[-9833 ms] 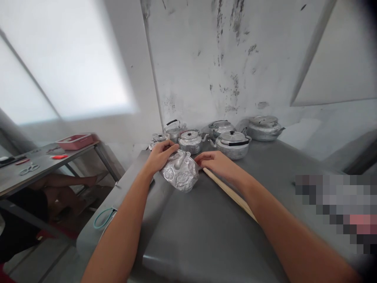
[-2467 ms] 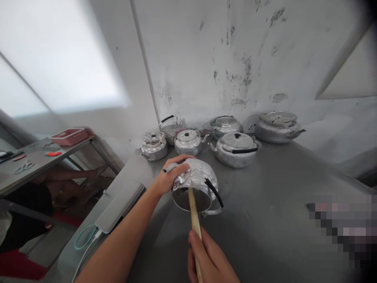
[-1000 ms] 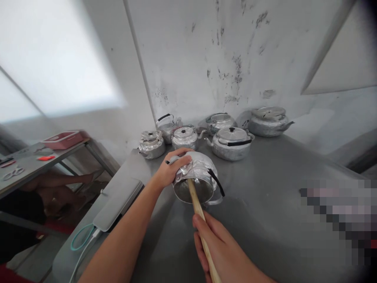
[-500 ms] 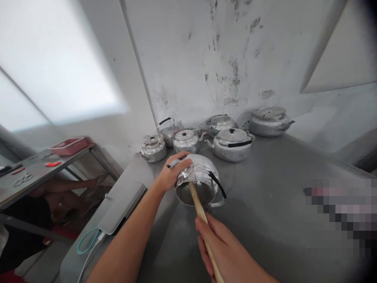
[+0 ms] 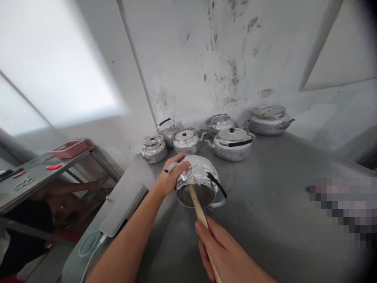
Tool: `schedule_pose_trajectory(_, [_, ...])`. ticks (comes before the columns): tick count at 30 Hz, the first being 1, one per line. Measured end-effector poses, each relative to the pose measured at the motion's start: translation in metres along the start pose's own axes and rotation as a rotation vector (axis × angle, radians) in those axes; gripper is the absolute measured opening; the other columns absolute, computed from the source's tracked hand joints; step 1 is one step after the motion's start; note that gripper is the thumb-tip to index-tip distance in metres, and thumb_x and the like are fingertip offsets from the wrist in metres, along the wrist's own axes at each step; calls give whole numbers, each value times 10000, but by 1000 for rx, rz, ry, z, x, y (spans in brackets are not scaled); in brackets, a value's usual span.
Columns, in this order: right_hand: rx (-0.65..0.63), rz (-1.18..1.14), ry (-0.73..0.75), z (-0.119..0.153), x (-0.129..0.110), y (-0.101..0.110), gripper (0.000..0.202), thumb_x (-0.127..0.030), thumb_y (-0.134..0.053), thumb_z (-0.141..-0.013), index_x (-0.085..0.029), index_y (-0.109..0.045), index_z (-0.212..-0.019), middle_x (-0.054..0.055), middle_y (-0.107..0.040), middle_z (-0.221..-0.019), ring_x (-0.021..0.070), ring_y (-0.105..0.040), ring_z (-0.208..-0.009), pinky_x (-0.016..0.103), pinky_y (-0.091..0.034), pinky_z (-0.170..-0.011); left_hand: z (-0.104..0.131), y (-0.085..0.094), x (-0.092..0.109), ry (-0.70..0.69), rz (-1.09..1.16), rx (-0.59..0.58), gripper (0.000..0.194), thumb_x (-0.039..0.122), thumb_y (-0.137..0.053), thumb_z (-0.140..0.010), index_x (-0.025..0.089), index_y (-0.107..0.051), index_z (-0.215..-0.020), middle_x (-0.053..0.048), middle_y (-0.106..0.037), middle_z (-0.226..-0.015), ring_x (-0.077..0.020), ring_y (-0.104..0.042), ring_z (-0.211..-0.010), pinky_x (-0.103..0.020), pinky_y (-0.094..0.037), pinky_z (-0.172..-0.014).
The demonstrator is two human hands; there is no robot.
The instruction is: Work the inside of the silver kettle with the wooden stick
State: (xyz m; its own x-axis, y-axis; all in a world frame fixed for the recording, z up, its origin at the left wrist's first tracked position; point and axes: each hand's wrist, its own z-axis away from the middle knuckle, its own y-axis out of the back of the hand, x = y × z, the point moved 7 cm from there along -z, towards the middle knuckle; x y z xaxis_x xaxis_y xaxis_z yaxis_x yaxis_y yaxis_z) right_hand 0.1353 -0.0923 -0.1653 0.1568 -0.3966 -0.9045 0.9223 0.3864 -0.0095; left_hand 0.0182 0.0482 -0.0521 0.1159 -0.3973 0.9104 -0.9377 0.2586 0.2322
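An aluminium kettle (image 5: 203,169) without a lid lies tilted on its side above the grey table, its round opening facing me. My left hand (image 5: 173,175) grips its left side near the spout, fingers wrapped round it. The kettle's handle with a black grip (image 5: 217,184) hangs to the right. My right hand (image 5: 216,245) is closed round a wooden stick (image 5: 198,210), whose far end goes into the kettle's opening. What the tip touches inside is hidden.
Several dented aluminium kettles (image 5: 234,147) stand along the back wall. A grey flat case (image 5: 123,208) with a cable lies at the table's left edge. Beyond, a side table holds a pink basket (image 5: 70,148) and scissors (image 5: 24,183); a person's legs (image 5: 64,192) show beneath.
The kettle and both hands stay nearly in place, with only a slight shift of the kettle and stick. The whole view has moved a little.
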Motion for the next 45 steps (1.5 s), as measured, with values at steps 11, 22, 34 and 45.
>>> schedule_pose_trajectory(11, [-16,-85,-96,3,-2,-1,387,-474,-295,-1080,-240,-505,-853,-111,-443,-447,44,-379,-294,146,-345,-379,-1,3,-6,58,129,18,401,473,-665,-867,117,-698,-1049,-37,-641,-856,-158,-529,-735,-253,-401,-661])
schedule_pose_trajectory(22, [-23,-98,-81,1,-2,-3,395,-494,-270,-1083,-236,-505,-897,-117,-434,-462,43,-359,-313,144,-345,-389,-3,5,-9,47,184,25,381,455,-680,-859,108,-707,-1013,-43,-650,-848,-158,-547,-745,-244,-407,-667])
schedule_pose_trajectory(34, [-44,-92,-129,1,-3,-3,401,-482,-284,-1077,-232,-505,-855,-106,-443,-460,45,-350,-313,151,-340,-382,-4,8,-13,54,208,31,371,454,-669,-861,116,-715,-1006,-46,-667,-843,-162,-550,-723,-252,-403,-655])
schedule_pose_trajectory(45, [-38,-104,-75,-1,-10,1,382,-481,-257,-1087,-242,-494,-905,-119,-444,-457,53,-372,-296,151,-389,-369,-3,8,-14,29,194,26,356,454,-659,-877,127,-723,-1004,-45,-654,-841,-163,-538,-735,-255,-398,-658])
